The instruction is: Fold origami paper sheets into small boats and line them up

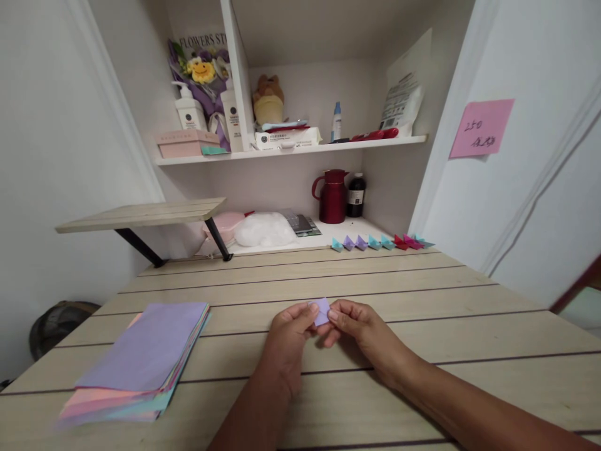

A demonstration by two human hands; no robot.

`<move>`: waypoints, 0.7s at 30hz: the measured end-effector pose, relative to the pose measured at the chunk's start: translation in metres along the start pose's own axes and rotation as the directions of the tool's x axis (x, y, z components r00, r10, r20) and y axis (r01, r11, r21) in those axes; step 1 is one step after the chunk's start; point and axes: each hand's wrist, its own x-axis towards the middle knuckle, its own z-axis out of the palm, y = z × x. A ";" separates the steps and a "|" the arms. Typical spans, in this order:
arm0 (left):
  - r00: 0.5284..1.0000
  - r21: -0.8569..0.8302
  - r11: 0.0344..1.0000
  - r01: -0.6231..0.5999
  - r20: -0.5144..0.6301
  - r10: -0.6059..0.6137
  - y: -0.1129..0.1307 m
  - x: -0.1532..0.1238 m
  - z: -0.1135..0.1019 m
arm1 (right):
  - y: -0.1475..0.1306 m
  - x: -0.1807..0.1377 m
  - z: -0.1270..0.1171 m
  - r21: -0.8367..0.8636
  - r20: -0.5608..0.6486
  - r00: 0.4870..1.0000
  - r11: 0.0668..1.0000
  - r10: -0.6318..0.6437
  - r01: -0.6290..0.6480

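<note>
A small folded piece of lilac paper (322, 311) is pinched between both hands just above the wooden table (422, 326). My left hand (286, 341) grips its left side with thumb and fingers closed. My right hand (357, 326) pinches its right side the same way. A stack of coloured paper sheets (141, 357), lilac on top with pink and blue beneath, lies on the table to the left of my hands.
Several small folded paper boats (375, 242) in blue, lilac and red stand in a row at the table's far edge. Behind are a red jug (332, 196), a dark bottle (356, 195), a raised wooden shelf (145, 214) and a pink sticky note (481, 128) on the right wall.
</note>
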 end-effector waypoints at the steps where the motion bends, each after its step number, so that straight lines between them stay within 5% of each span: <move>1: 1.000 0.009 1.000 0.004 -0.017 -0.003 0.000 0.001 -0.001 | 0.001 0.001 0.000 -0.002 0.003 1.000 1.000 0.014 -0.014; 6: 0.973 0.335 0.937 -0.100 -0.162 0.161 0.000 0.004 -0.004 | 0.010 0.004 -0.004 -0.222 -0.053 0.997 0.974 -0.053 0.040; 11: 0.957 0.505 0.846 -0.170 -0.119 0.263 -0.003 0.005 -0.002 | 0.010 0.004 -0.010 -0.341 -0.063 0.991 0.935 -0.122 0.093; 17: 0.972 0.507 0.857 -0.096 -0.139 0.191 -0.003 0.004 0.000 | 0.001 0.002 -0.010 -0.178 0.041 0.999 0.984 0.001 0.006; 21: 0.966 0.429 0.888 -0.164 -0.110 0.232 -0.007 0.006 0.001 | -0.002 0.002 -0.006 -0.045 0.016 0.999 0.998 0.035 -0.034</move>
